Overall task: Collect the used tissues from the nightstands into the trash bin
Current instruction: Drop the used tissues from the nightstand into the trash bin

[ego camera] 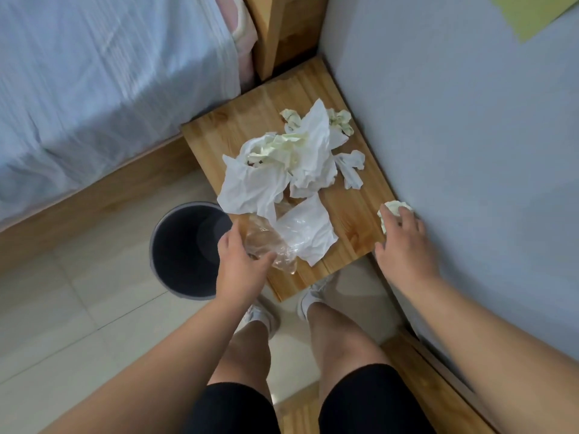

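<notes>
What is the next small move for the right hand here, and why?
Probably curl the fingers of the right hand round the crumpled tissue at the nightstand edge: they rest on it without gripping. The left hand is busy, holding clear plastic beside the trash bin.

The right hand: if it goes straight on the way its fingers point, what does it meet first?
The small crumpled tissue near the nightstand's right edge; the right hand's fingers seem to touch it now.
</notes>
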